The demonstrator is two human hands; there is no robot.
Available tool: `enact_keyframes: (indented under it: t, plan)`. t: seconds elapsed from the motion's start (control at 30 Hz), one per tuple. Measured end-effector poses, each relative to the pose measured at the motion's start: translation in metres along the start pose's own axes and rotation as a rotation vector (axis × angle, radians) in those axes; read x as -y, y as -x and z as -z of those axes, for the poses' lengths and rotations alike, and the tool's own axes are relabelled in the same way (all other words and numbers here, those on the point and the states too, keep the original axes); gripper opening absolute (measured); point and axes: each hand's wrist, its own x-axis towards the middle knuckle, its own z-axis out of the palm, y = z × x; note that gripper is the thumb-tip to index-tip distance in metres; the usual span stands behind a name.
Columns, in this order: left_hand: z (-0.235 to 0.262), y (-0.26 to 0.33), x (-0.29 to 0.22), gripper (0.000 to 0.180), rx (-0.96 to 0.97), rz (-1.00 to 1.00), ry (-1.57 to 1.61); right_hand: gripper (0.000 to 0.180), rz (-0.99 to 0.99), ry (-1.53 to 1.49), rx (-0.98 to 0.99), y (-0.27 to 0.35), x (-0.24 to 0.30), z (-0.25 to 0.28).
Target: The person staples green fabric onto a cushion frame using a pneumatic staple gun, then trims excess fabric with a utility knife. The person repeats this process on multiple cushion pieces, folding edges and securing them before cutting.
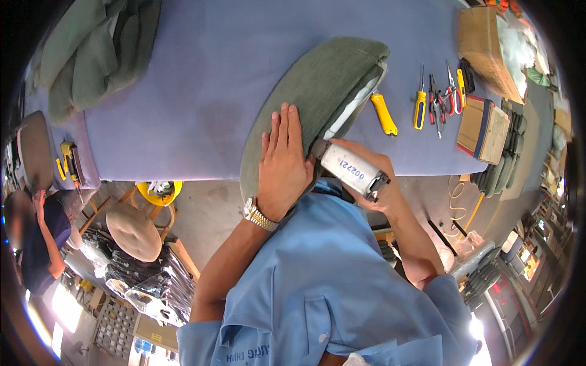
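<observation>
A curved grey-green upholstered cushion (311, 79) stands tilted at the table's front edge, its open side with a white strip (353, 108) turned right. My left hand (281, 165) lies flat on its fabric, fingers stretched out. In my right hand (379, 168) is a staple gun (348, 166) with a pale grey body. Its dark nose meets the cushion's edge beside my left thumb; the exact contact point is hidden. Just right of the cushion lies a yellow-handled tool (384, 114), its far end out of sight.
On the blue-covered table (201, 91) lie a yellow screwdriver (420, 108), pliers (436, 104), scissors (452, 94) and cardboard boxes (482, 128). Green-grey cushions (101, 61) are piled far left. Below stand a yellow bucket (160, 191) and a beige stool (134, 232). Another person (46, 238) is at left.
</observation>
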Motion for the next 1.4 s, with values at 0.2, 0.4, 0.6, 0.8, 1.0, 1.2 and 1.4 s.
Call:
enact_keyframes:
  t: [0.2,0.4,0.6,0.8,1.0,1.2,1.4]
  plan:
    - [-0.001,-0.005,0.005,0.093,-0.033,-0.030,-0.023,0.072,0.062,0.041,-0.074,0.003,-0.009,-0.007]
    - [0.002,-0.008,0.008,0.095,-0.054,-0.054,-0.014,0.079,0.111,0.064,-0.058,0.008,-0.012,-0.009]
    - [-0.004,-0.004,0.009,0.097,-0.065,-0.030,0.011,0.077,0.023,0.069,-0.003,0.004,0.005,-0.008]
    - [0.003,-0.010,0.003,0.102,-0.021,-0.020,0.038,0.069,-0.038,0.093,-0.057,0.001,0.011,-0.020]
    - [0.035,-0.023,0.060,0.101,0.285,-0.262,0.679,0.064,0.137,-0.027,-0.078,-0.001,0.006,-0.020]
    - [0.001,0.002,0.096,0.097,0.193,-0.010,0.596,0.066,0.209,0.034,-0.105,-0.005,0.002,-0.021]
    - [0.009,0.014,0.062,0.093,0.131,-0.139,0.341,0.071,0.113,0.065,-0.087,-0.003,0.005,-0.021]
